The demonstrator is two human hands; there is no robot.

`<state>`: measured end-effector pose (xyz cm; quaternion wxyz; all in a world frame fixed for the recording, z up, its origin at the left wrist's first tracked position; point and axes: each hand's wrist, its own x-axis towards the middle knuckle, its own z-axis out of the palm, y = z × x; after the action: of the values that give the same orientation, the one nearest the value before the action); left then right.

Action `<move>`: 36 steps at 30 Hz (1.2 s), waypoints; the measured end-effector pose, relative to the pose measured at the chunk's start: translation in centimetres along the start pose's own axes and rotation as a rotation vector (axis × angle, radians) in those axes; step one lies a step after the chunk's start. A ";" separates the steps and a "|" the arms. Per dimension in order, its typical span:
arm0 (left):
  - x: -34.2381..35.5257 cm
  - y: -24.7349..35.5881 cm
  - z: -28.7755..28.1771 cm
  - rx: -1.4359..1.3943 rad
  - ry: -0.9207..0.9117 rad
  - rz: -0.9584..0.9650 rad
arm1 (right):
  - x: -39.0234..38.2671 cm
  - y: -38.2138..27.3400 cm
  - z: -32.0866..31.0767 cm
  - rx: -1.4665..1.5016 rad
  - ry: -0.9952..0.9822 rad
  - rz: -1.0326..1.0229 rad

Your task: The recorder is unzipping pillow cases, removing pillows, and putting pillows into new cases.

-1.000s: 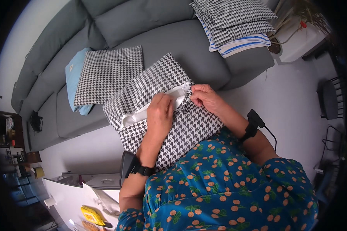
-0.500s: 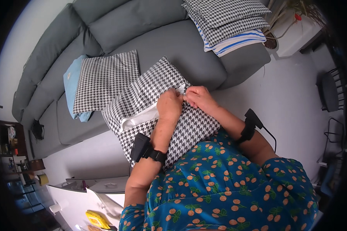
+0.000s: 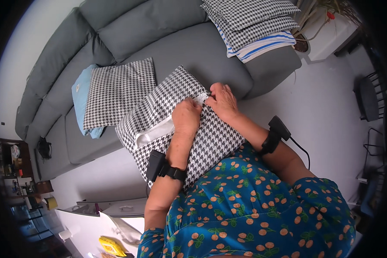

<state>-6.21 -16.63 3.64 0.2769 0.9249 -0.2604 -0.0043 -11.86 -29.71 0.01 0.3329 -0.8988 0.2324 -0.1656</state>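
A black-and-white houndstooth cushion (image 3: 219,139) rests against my lap, tilted toward the sofa. A long slit in its cover gapes, and a white inner cushion (image 3: 152,133) shows through it. My left hand (image 3: 186,117) is closed on the cover's edge at the slit, its fingertips partly hidden. At the slit's right end, my right hand (image 3: 222,103) holds the cover near the cushion's side edge. Its thumb lies by the slit and its fingers curl beyond the edge. A bit of white shows between the two hands. Whether a zip pull is there, I cannot tell.
Ahead stands a grey sofa (image 3: 167,43). On it lie another houndstooth cushion (image 3: 120,90) over a light blue one (image 3: 79,92), and stacked houndstooth cushions (image 3: 249,19) above a blue-striped cloth (image 3: 266,47). A white table (image 3: 81,223) with a yellow packet (image 3: 112,246) is at lower left.
My right hand has shifted slightly up, its fingers moving from a pinch at the slit to over the cushion's edge. The left hand keeps its grip, and more white shows between the hands.
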 end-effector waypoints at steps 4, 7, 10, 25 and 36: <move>-0.7 0.2 0.1 -0.014 0.121 0.150 | 0.5 0.6 0.6 0.127 -0.066 0.035; -0.8 0.2 0.2 -0.052 0.216 0.282 | 0.8 1.0 0.7 0.185 -0.103 0.014; -0.5 -0.3 0.7 -0.039 0.020 0.153 | 1.0 -0.1 0.6 0.196 -0.092 0.079; 2.8 0.1 0.7 -0.044 -0.107 0.205 | 0.9 0.5 1.0 0.378 -0.048 0.079; 1.2 0.3 1.2 0.091 0.000 0.204 | -0.1 0.1 1.9 0.274 0.108 0.025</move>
<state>-5.49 -18.02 2.98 0.2334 0.9053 -0.3530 0.0357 -11.08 -28.75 -1.37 0.4417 -0.8315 0.2365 -0.2399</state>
